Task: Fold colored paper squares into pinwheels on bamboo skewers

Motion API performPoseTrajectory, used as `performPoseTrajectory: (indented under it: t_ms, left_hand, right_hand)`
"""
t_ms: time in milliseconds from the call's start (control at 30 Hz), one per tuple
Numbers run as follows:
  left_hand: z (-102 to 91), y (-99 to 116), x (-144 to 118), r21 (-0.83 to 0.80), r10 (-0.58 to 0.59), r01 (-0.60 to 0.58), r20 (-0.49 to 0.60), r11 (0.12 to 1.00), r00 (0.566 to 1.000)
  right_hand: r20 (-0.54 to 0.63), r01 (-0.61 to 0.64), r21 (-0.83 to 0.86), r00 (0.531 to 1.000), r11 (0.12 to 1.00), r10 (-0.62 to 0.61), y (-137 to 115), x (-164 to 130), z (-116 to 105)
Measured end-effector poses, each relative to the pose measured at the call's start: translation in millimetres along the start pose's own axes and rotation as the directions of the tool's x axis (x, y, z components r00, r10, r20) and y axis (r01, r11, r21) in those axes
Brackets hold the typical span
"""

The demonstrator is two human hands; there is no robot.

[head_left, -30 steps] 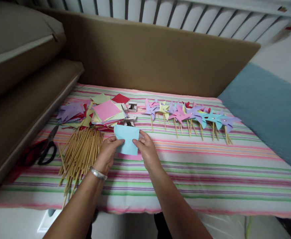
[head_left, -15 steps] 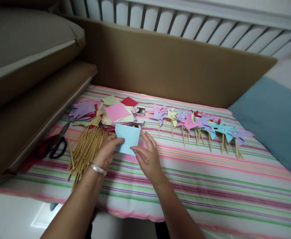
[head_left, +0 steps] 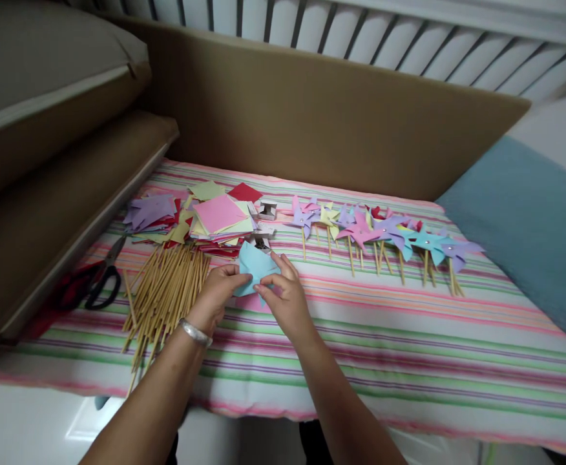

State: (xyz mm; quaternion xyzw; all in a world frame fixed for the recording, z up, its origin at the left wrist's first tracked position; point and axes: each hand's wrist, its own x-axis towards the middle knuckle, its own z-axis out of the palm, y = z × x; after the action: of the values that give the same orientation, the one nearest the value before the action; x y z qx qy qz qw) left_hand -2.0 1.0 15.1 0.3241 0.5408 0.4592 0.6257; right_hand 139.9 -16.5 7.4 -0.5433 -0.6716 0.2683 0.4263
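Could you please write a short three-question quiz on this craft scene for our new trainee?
1. True or false: both hands grip the light blue paper.
2. What lies left of the left hand: A) wooden sticks, B) a glue bottle, C) a ruler?
3. Which tool lies at the far left edge of the striped cloth?

Key: 1 true, with the right hand too; 2 A; 3 the scissors.

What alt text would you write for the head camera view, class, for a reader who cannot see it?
Two bare hands, left hand and right hand, fold a light blue paper square over a striped cloth. Left of them lie wooden sticks, black scissors and stacked coloured paper squares; a row of finished paper pinwheels lies to the right.
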Motion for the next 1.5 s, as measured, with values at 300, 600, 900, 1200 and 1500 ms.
performPoseTrajectory:
  t_ms: [300, 600, 900, 1200, 1500]
  left_hand:
    - [0.2, -8.0, 3.0, 0.013, -0.006, 0.006, 0.028, 1.000, 1.000]
    - [3.1, -2.4, -3.2, 0.022, 0.010, -0.012, 0.096, 1.000, 0.995]
    - [3.2, -3.8, -3.0, 0.010, 0.003, -0.003, 0.090, 1.000, 0.996]
    - [1.8, -3.5, -3.5, -0.005, -0.046, 0.047, 0.092, 0.999, 0.995]
    - [2.7, -5.0, -0.8, -0.057, -0.069, 0.070, 0.016, 0.996, 0.997]
  right_hand:
    - [0.003, -0.111, 0.012, 0.994, 0.994, 0.111, 1.1, 2.4, -0.3]
    - [-0.005, -0.169, 0.035, 0.986, 0.985, 0.169, 1.7, 2.4, 1.8]
    - [-0.039, -0.156, -0.034, 0.987, 0.987, 0.155, 2.8, 2.7, 3.9]
    - [-0.039, -0.148, -0.099, 0.989, 0.984, 0.144, 2.9, 2.7, 5.1]
    - [-0.037, -0.105, -0.130, 0.994, 0.986, 0.101, -0.1, 1.8, 5.3]
